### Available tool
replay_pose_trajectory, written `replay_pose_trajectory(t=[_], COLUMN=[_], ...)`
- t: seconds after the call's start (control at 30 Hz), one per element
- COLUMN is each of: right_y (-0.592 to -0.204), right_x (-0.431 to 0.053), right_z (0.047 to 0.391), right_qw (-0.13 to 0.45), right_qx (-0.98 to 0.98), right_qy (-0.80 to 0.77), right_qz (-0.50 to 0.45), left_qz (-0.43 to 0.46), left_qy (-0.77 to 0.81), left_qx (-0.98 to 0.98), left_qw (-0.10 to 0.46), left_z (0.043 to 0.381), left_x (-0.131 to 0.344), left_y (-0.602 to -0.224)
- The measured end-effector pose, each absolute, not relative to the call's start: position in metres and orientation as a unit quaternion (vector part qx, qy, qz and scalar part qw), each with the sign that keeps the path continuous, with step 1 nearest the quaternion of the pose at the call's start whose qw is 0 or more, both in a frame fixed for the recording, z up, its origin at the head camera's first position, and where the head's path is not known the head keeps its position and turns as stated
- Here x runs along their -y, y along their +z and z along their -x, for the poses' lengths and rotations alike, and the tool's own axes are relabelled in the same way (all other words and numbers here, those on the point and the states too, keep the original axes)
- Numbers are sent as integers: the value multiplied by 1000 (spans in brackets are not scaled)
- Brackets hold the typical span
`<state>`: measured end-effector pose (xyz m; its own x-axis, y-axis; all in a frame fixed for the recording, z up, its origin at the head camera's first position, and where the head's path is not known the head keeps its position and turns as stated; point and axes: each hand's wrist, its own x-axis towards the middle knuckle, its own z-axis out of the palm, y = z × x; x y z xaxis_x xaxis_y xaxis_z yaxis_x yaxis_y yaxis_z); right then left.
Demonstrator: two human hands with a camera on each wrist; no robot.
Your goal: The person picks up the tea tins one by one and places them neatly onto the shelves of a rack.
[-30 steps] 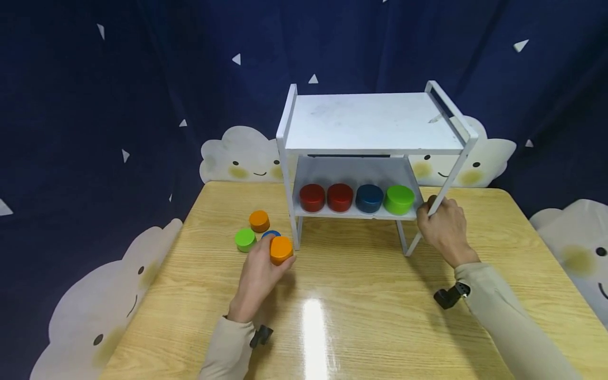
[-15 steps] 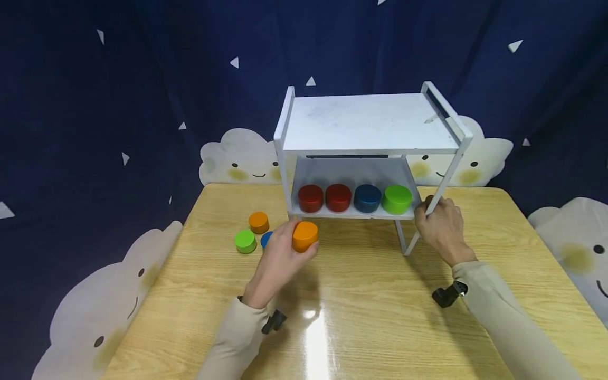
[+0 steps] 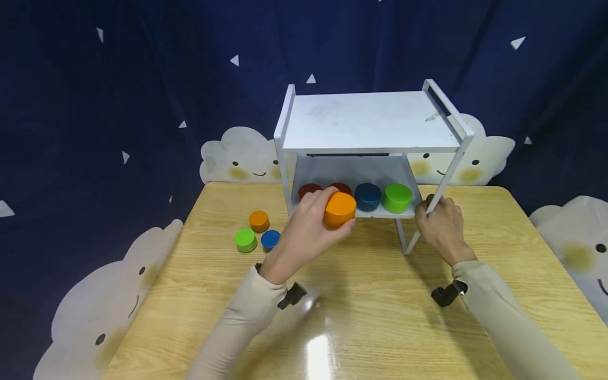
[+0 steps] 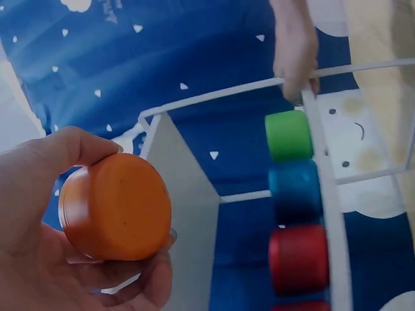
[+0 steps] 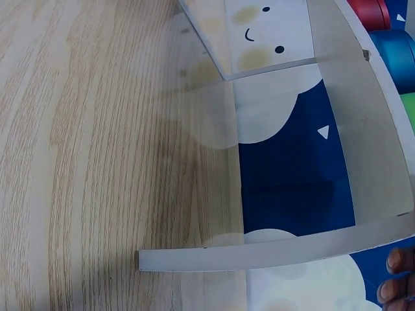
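Note:
My left hand (image 3: 306,229) grips an orange round tin (image 3: 339,210) between thumb and fingers, in front of the white shelf rack (image 3: 366,121). In the left wrist view, the tin (image 4: 123,207) shows a seam round its side. Behind it on the lower shelf is a row: two red tins (image 3: 310,190), partly covered by my left hand and the held tin, then a dark blue tin (image 3: 368,197) and a green tin (image 3: 398,198). My right hand (image 3: 442,224) holds the rack's right front leg beside the lower shelf; its fingertips (image 4: 295,87) curl round the frame.
Left of the rack on the wooden table (image 3: 380,316) lie a small orange tin (image 3: 258,221), a green one (image 3: 245,240) and a blue one (image 3: 271,240). Cloud cutouts (image 3: 237,158) and a dark blue curtain (image 3: 190,63) stand behind the table.
My left hand has carried the orange tin rightward and up, from beside the rack's left leg to in front of the lower shelf. My right hand has stayed on the rack.

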<state>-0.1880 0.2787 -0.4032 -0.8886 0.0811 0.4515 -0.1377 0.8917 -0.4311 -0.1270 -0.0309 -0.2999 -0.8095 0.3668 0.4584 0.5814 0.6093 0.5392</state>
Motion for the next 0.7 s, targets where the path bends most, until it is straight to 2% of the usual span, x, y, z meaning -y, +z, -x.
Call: replay_pose_trajectory(t=[0.7], right_y=[-402], right_x=[-278], right_z=[188], right_qw=[229], right_qx=[947], right_qy=[225], right_qz=[-18], left_qz=[386], left_qy=[-323], left_qx=[848], left_qw=[168], left_z=[148], left_x=[-26], left_y=[-210])
